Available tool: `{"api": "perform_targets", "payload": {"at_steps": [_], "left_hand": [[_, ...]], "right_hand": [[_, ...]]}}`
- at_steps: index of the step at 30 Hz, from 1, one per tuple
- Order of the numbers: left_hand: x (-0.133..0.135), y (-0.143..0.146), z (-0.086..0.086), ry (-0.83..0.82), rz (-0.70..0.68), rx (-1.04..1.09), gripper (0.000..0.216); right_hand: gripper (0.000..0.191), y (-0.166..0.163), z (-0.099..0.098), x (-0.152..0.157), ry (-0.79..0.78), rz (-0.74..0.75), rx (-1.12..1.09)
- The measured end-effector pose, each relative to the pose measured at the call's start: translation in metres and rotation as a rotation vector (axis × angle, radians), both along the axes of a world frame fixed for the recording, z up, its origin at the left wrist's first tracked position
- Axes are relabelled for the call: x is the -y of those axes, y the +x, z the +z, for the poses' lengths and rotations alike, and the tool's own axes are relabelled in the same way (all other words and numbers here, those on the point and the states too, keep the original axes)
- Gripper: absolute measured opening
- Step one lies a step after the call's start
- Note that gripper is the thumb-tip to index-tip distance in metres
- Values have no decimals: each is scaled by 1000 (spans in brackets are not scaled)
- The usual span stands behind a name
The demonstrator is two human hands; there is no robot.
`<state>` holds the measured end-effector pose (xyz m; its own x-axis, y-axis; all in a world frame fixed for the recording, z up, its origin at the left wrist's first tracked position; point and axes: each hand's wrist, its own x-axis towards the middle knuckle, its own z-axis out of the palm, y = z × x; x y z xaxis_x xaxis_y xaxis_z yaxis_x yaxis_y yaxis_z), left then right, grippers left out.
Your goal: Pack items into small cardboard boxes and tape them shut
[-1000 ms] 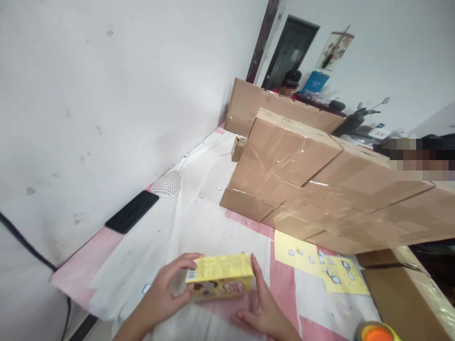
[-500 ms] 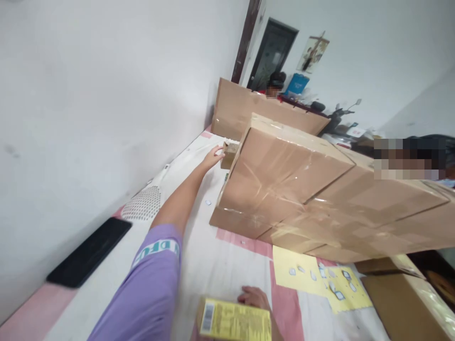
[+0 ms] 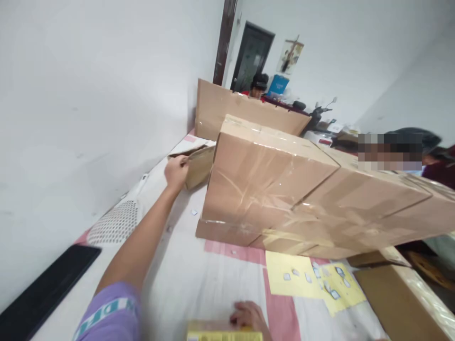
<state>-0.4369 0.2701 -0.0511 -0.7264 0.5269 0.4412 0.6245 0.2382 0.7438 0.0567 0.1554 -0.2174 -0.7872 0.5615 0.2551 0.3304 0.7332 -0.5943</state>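
Note:
At the far end of the bed-like covered surface, my left hand is closed on the near edge of a brown cardboard box, which stands tilted beside the large taped cartons. My right hand lies low in the middle, its fingers loosely bent and apart, just beyond a yellow printed box. Blur and the box hide part of that hand; I see nothing held in it. A small white piece lies between my left forearm and the cartons.
Large taped cartons form a wall across the middle and right. Yellow sheets with small pieces lie before it. A black flat object and a perforated white item are at left. Two people sit beyond the cardboard.
My left hand has closed on the cardboard box and drawn it left and nearer, out from behind the cartons. The view has shifted, and the yellow printed box sits lower in the picture.

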Motion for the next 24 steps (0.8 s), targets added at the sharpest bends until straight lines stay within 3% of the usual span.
{"api": "perform_targets", "payload": {"at_steps": [2,6,8,11,14,17,21,24], "left_hand": [[70,10,-1,11,113,-50,31],[210,66,-5,76,242,-228,26],[266,108,-9,33,292,-296,20],[327,174,-17,-42,364,-303,15],[364,233,-22,-15,338,-202,15],[387,281,-22,20,313,-142,10],[395,329,-22,85,209,-123,5],[385,365,-23,51,45,-131,5]], "right_hand": [[15,3,12,0,-55,64,-8],[41,9,41,10,-154,137,-92],[40,11,49,14,-222,137,-151],[41,13,48,16,-350,96,-231],[41,28,49,18,-402,-16,-324],[44,62,62,20,-474,-169,-464],[58,121,98,18,-578,-423,-752],[67,154,131,19,-528,-484,-918]]}}
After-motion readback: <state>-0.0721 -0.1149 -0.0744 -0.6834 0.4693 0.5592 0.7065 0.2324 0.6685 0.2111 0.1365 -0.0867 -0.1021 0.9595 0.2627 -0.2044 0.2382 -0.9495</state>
